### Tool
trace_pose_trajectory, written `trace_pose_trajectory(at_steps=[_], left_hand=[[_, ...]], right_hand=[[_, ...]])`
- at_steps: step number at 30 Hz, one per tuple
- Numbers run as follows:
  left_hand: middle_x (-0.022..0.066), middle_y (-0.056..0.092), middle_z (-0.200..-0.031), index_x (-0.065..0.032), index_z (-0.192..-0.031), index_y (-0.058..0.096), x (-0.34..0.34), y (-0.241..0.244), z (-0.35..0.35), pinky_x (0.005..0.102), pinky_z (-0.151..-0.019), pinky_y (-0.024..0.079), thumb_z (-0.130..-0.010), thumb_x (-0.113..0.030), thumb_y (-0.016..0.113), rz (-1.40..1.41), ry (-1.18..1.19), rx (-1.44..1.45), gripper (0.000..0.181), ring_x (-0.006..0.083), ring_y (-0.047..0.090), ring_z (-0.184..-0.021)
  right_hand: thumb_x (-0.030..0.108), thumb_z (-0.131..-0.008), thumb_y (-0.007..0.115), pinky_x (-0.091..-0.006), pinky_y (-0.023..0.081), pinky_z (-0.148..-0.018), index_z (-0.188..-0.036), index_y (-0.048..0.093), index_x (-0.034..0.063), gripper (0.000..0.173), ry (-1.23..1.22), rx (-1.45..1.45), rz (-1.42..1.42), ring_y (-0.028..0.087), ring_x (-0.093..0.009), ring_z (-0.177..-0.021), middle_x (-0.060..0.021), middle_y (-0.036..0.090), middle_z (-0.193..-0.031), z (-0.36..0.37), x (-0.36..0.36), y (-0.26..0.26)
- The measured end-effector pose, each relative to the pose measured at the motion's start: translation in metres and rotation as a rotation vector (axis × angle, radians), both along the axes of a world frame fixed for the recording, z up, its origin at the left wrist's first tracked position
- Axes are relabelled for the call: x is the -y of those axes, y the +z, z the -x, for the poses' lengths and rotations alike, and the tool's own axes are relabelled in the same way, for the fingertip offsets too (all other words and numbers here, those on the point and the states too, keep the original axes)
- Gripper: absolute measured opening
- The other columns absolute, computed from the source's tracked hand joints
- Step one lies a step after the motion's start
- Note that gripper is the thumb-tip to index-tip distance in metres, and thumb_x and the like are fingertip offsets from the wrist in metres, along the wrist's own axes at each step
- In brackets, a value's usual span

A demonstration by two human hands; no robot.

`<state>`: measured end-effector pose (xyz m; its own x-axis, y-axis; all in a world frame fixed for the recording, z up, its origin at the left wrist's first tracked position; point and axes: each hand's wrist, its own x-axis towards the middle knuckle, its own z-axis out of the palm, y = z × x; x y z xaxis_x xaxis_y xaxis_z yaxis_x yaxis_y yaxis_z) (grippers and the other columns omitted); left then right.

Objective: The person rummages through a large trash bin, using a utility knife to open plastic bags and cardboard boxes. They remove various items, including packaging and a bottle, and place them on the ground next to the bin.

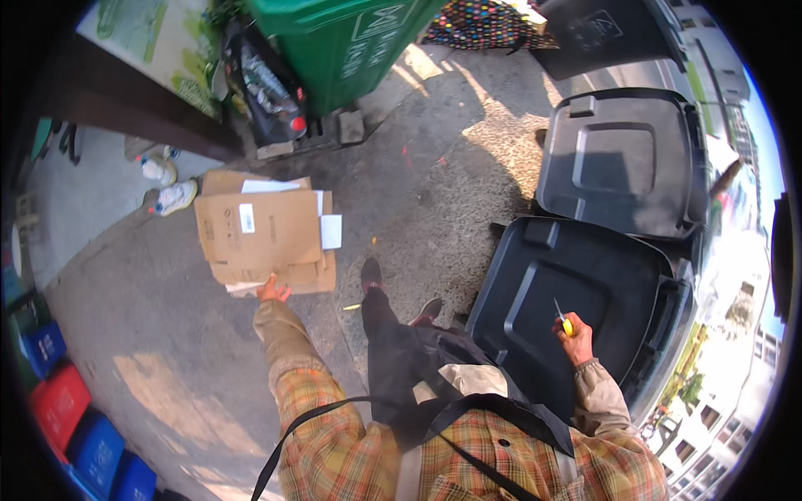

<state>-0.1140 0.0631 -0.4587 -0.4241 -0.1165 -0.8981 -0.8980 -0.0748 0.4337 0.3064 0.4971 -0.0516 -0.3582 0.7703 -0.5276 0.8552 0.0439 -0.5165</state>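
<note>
My left hand is at the lower edge of a stack of flattened cardboard boxes, with its fingers around that edge. White sheets stick out from between the layers, and a white label is on the top piece. My right hand is closed on the yellow handle of a small pointed tool, which looks like a knife or a screwdriver. Its thin metal tip points up over the lid of a black wheeled bin. The palm side of my left hand is hidden.
A second wheeled bin adjoins the near one. Ahead stand a green bin and a black bag of bottles. Sneakers lie beside the cardboard. Blue bins and a red bin line the left. A dotted bag is farther off.
</note>
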Motion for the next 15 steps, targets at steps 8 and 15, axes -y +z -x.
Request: trace_pose_trajectory(at_steps=[8,15], left_hand=[[0.0045,0.055,-0.082,-0.0157,-0.103,0.048,-0.069,0.039,-0.024,0.0381,-0.053,0.049,-0.082,-0.015,0.05,0.051,-0.502,0.027,0.021,0.022,0.057,-0.07],[0.0105,0.06,-0.086,-0.0053,-0.105,0.05,-0.222,0.128,-0.083,0.0353,-0.057,0.053,-0.084,-0.007,0.053,-0.299,-1.118,0.051,0.022,0.0241,0.062,-0.071]], right_hand=[[-0.004,-0.072,0.06,-0.0239,0.048,-0.067,-0.088,0.057,0.003,0.018,-0.178,-0.32,0.032,0.058,-0.01,-0.074,-0.0039,0.061,-0.083,0.018,0.006,0.063],[0.006,-0.084,0.054,-0.0191,0.044,-0.049,-0.095,0.053,0.0011,0.012,-0.369,-0.831,0.035,0.056,-0.009,-0.059,-0.0099,0.061,-0.085,-0.006,-0.042,0.17]])
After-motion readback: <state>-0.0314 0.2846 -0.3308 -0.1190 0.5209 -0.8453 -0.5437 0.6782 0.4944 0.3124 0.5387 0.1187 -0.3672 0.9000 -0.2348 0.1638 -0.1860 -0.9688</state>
